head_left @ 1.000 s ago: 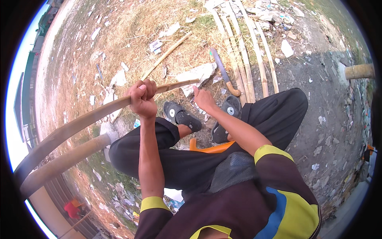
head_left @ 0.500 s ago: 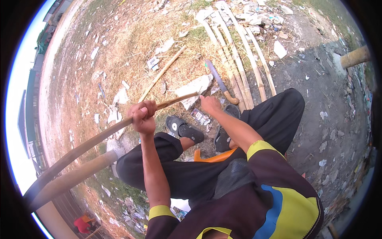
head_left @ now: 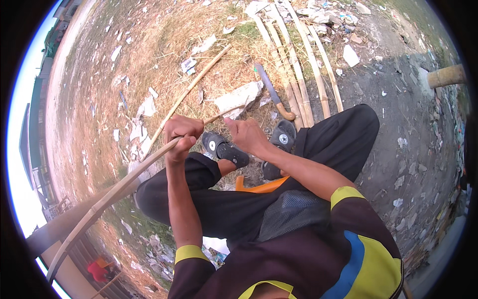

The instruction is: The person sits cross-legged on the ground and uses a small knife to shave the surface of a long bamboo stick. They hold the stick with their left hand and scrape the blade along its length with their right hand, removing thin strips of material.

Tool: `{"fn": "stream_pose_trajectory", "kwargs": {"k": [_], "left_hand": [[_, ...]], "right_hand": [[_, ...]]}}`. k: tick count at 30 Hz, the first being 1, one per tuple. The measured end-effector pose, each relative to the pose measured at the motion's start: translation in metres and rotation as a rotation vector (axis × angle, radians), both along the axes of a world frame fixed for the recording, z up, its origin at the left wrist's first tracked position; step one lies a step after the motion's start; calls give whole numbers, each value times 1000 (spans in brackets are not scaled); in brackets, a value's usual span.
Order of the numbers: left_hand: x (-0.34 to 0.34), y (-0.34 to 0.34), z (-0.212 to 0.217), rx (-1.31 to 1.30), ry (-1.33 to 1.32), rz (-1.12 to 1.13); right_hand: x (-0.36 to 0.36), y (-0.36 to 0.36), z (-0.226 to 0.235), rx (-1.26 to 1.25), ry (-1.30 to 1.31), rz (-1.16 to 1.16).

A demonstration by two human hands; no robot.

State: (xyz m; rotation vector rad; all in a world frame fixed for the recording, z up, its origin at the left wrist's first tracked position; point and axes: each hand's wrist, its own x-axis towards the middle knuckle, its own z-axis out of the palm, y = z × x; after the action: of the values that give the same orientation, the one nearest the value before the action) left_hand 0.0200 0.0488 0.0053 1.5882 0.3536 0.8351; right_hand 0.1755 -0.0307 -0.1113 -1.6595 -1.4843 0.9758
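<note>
My left hand is closed round a long, thin bamboo strip. The strip slants from the lower left, through the fist, to a narrow tip beyond it. Close by the tip, my right hand is curled shut with its thumb side toward the strip. Whatever its fingers may hold is hidden. On the ground past the hands lies a machete with a dark blade and a curved wooden handle. Several split bamboo strips lie side by side to its right, and a single strip rests on dry grass to the left.
Around my sandalled feet lie paper scraps and a pale flat piece. Beneath my legs shows an orange object. A thick pole stands at the left, and another thick bamboo pole juts in at the right.
The held strip has turned, showing a paler face, and its left end has swung lower. Both hands have shifted slightly left, the left one upward, and the right hand has rolled, showing its back.
</note>
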Motion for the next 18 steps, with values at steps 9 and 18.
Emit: {"fn": "stream_pose_trajectory", "kwargs": {"k": [9,18], "left_hand": [[5,1,-3,7,1,-3],[8,-1,-2,-5,-25,21]], "right_hand": [[0,5,-42,13,-34,-25],[8,6,-48,-90,101,13]]}}
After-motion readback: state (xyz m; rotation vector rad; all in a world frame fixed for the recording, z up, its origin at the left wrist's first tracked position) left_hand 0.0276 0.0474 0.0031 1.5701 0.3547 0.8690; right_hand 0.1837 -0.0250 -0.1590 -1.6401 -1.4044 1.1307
